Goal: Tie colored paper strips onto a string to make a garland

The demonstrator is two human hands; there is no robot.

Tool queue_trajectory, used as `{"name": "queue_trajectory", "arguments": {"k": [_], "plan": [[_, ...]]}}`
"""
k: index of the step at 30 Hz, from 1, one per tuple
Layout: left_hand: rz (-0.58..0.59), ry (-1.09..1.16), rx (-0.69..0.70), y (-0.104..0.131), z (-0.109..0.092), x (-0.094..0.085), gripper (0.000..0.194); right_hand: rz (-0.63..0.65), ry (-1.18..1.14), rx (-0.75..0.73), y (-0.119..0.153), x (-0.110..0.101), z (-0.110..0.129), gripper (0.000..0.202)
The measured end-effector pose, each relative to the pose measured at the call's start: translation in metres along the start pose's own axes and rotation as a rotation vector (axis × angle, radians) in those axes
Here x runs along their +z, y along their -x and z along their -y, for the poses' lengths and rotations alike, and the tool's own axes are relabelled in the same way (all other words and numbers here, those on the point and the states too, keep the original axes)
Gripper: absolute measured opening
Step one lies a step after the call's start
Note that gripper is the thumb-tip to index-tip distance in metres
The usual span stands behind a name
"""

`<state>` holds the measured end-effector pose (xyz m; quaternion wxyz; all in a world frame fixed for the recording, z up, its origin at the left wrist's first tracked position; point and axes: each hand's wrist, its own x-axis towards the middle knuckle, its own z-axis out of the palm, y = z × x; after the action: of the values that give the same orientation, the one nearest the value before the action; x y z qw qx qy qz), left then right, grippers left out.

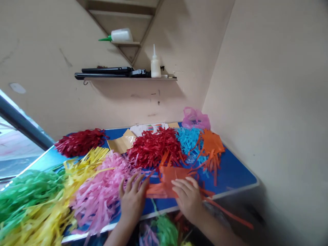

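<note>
A piece of orange fringed tissue paper (170, 175) lies near the front edge of the table, its uncut part to the right and strips running left. My left hand (133, 194) is over the left strips with fingers spread, beside the pink fringe (104, 189). On the right part of the orange paper, my right hand (188, 196) rests with fingers stretched out flat. Both thumbs are partly hidden. One long orange strip (230, 215) trails off to the right, past the table's edge.
On the blue table (234, 171) lie dark red (156, 147), light blue (189, 140), yellow (48, 215) and green fringe (28, 188). Another orange fringed piece (212, 141) and a pink plastic bag (196, 118) are at the back right. Glue bottles (155, 66) stand and lie on wall shelves.
</note>
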<state>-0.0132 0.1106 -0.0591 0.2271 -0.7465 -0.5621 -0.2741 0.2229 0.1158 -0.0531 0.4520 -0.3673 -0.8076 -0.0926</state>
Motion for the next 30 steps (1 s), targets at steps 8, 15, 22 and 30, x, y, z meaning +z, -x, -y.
{"name": "queue_trajectory", "arguments": {"k": [8,15,22,30], "plan": [[0.188,0.205,0.336,0.02,-0.052,-0.025,0.072,0.086,-0.095,0.013,0.017,0.023,0.024,0.027],[0.085,0.419,0.194,0.008,-0.059,0.041,0.041,0.104,0.125,-0.041,0.023,-0.015,-0.044,0.04],[0.273,0.452,0.112,0.013,-0.058,0.023,0.053,0.417,0.247,0.102,-0.009,-0.11,-0.072,0.065],[0.065,0.388,0.107,-0.023,-0.067,0.034,0.033,0.041,-0.048,0.007,0.003,-0.011,-0.004,0.039]]}}
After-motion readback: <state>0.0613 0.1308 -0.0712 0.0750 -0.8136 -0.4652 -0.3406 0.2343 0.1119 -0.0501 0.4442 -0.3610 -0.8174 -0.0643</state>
